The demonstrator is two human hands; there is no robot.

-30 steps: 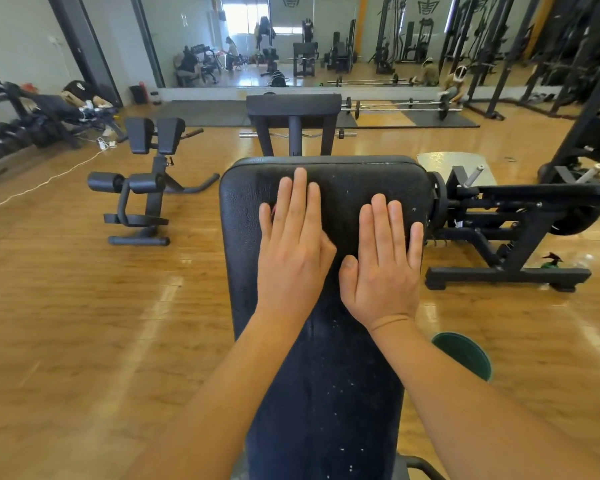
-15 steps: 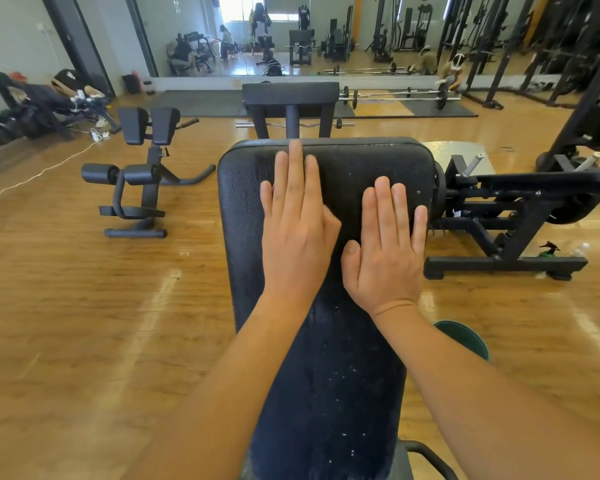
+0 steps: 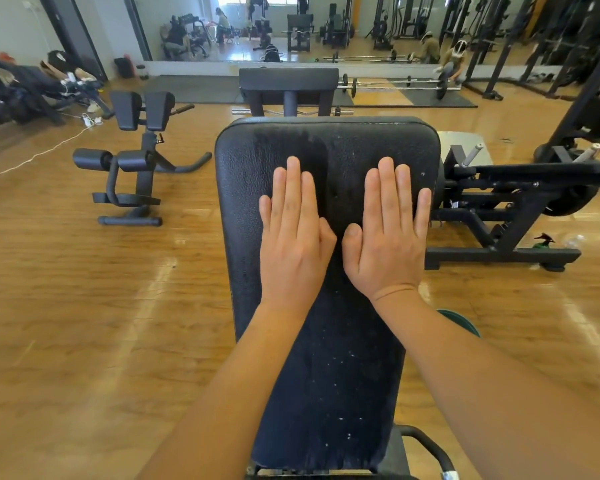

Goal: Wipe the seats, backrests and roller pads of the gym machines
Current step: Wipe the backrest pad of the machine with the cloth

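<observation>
A long black padded bench backrest (image 3: pixel 326 358) runs away from me down the middle of the view. My left hand (image 3: pixel 293 233) lies flat on its upper half, fingers straight and together. Beside it, my right hand (image 3: pixel 387 233) lies flat on the pad too, fingers straight. No cloth shows under either palm. A darker, damp-looking streak (image 3: pixel 291 143) marks the pad just beyond my left fingertips. White specks dot the lower part of the pad.
A back-extension machine with roller pads (image 3: pixel 136 157) stands on the wood floor at left. A black plate-loaded frame (image 3: pixel 506 209) sits close on the right, a green spray bottle (image 3: pixel 542 240) by its foot. A green basin (image 3: pixel 459 322) lies under my right forearm. Barbells lie ahead by the mirror.
My left hand has slid back toward me, leaving a damp streak above it. The right hand has shifted slightly rightward, so the hands now lie level and a little apart.
</observation>
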